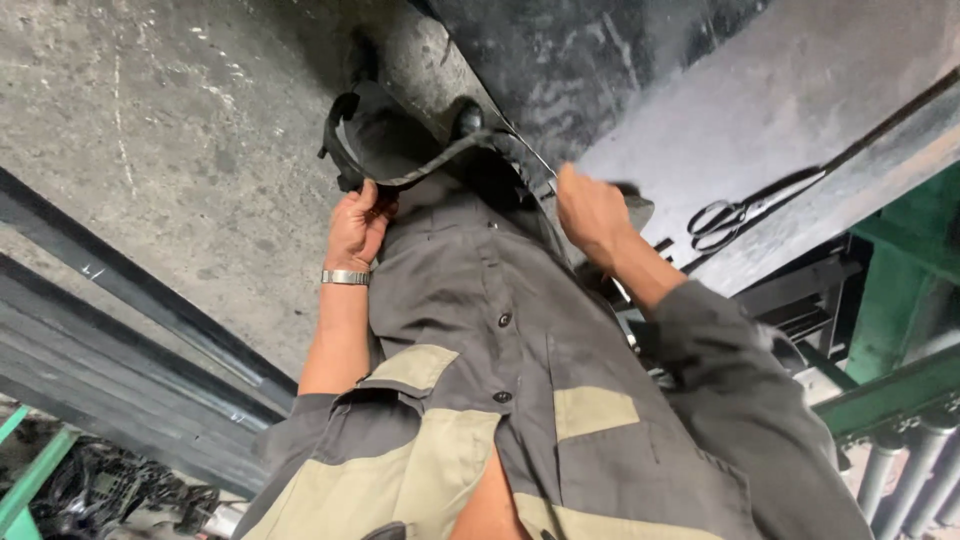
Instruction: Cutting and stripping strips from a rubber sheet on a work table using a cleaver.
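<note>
Strap (440, 160), one dark, flat, twisted rubber strip, runs between my two hands above my grey work shirt (500, 330). My left hand (357, 225) at nine o'clock has its fingers clamped on one end; my right hand (590, 212) at three o'clock pinches the other. One pair of scissors (745, 212) lies on the desk (760, 120).

- Bare grey concrete floor (170, 130), stained and scuffed, fills the left side.
- Long dark metal bars (130, 300) lie stacked on the floor at the near left.
- A tangle of dark scrap (110, 490) sits in the near left corner.
- A grey worktop (800, 110) stretches across the right, with black scissors (740, 215) lying on it.
- Green-painted frame (890, 300) and pale rollers (910, 470) stand at the right edge.
</note>
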